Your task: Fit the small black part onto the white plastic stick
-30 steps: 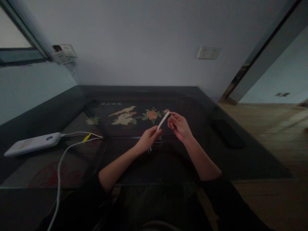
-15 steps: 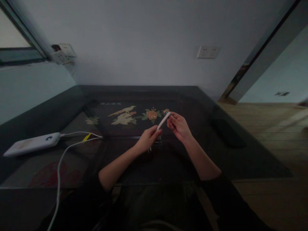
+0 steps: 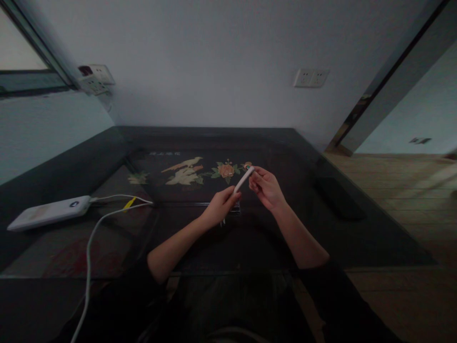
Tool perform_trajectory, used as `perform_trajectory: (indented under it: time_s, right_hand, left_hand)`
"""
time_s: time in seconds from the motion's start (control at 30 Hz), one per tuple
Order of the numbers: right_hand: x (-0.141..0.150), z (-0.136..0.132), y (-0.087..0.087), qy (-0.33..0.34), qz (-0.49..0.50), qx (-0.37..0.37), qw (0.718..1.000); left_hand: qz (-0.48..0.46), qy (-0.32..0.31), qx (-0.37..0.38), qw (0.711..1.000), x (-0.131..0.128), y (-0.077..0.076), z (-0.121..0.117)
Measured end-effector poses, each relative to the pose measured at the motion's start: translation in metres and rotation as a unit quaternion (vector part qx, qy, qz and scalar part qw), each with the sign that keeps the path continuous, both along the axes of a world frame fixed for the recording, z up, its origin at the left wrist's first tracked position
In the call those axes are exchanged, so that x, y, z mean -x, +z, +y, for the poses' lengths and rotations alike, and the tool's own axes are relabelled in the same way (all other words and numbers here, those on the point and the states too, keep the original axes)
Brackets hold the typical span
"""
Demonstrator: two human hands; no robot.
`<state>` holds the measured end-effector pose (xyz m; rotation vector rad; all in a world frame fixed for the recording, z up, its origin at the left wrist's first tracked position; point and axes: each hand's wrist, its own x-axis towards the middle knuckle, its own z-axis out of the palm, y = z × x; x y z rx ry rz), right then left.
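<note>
Above the dark tabletop (image 3: 278, 143), a slim white stick (image 3: 244, 179) slants up to the right between my hands. Its upper end carries a small teal-and-pale detail, too small to make out, so I cannot tell what kind of thing it is. My left hand (image 3: 219, 207) pinches the lower end with the thumb on top. Fingers of my right hand (image 3: 266, 188) are curled at the upper end, thumb and forefinger against it.
A white power bank (image 3: 50, 213) lies at the left, with a white cable (image 3: 88, 252) bearing a yellow tag (image 3: 129, 204). A dark flat object (image 3: 339, 199) rests at the right. Wall sockets (image 3: 311, 78) are beyond the table, whose surface has a bird-and-flower picture (image 3: 185, 172).
Both hands keep their hold on the white stick in almost the same place. The whole view has shifted very slightly.
</note>
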<state>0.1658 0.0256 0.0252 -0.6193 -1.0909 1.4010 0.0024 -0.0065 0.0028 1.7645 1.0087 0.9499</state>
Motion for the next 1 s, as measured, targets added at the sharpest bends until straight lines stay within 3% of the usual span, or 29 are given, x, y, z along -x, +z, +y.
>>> perform_trajectory:
  time_s: [0.17,0.4,0.7,1.0]
  right_hand:
    - [-0.0001,0.0017,-0.0024,0.004,-0.010,-0.001,1.000]
    - [-0.0005,0.0019,0.0005,0.003,0.005,0.001,1.000]
    - [0.0004,0.0010,-0.0006,0.000,-0.014,-0.011,1.000]
    - [0.0008,-0.0001,0.0005,-0.003,-0.022,0.002,1.000]
  left_hand:
    - [-0.023,0.031,0.023,0.999,0.0013,-0.0042,0.0078]
    - [-0.083,0.015,0.072,0.994,0.0013,-0.0072,0.0111]
    - [-0.011,0.037,0.008,0.999,0.0027,-0.0032,0.0049]
    - [0.010,0.045,0.000,0.999,0.0035,-0.0037,0.0074]
